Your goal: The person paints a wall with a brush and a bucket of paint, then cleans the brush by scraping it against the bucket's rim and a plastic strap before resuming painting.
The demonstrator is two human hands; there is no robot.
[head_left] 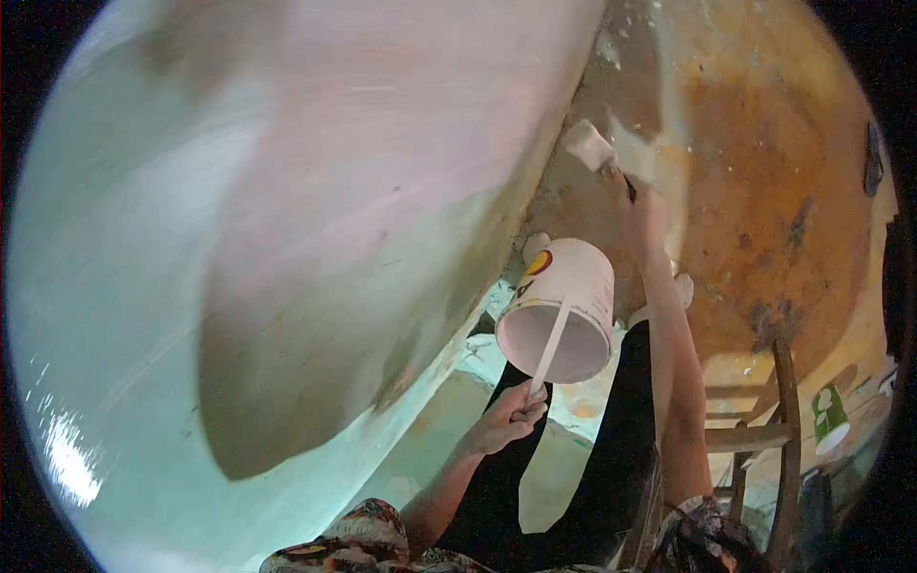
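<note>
A white bucket with a yellow and red mark is tilted so that its mouth faces me, just above my knees. My left hand is closed around the lower end of a pale flat strip that crosses the bucket's mouth to the far rim. Farther out, my right hand grips a paintbrush by its handle, which the fingers mostly hide. Its wide whitish head is over the brown-grey strip of surface beside the pale wall's edge.
A large pale green and pinkish wall with a dark shadow fills the left. To the right is an orange-brown stained surface. A wooden frame with rungs stands at lower right, near a green and white container.
</note>
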